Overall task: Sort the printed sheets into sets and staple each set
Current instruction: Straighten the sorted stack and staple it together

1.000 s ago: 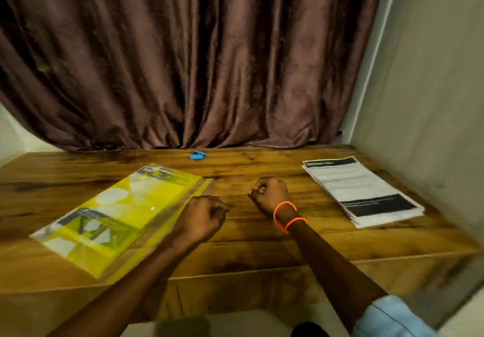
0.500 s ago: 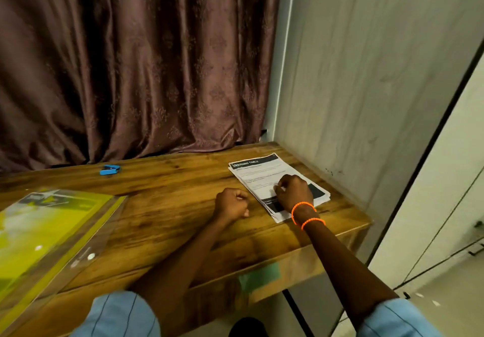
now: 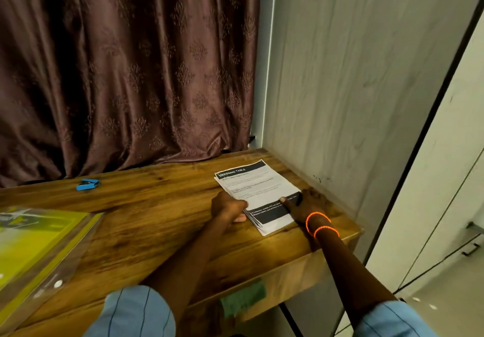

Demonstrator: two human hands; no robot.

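**White printed sheets held at the table's far right corner**

White printed sheets (image 3: 258, 191) lie stacked on the wooden table (image 3: 146, 221), far right, near the pale wall. The left hand (image 3: 227, 207) curls round the stack's left edge, gripping it. The right hand (image 3: 305, 203) presses on the top sheet, thumb extended. A blue stapler (image 3: 88, 184) sits far left, well apart; a yellow folder (image 3: 39, 242) lies near left.

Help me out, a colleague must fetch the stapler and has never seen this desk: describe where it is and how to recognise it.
Start at the wooden table in front of the brown curtain. Along its far edge, close under the curtain's hem, lies the stapler, alone on bare wood, left of the stack of printed sheets. It is small and bright blue, the only blue thing on the tabletop.
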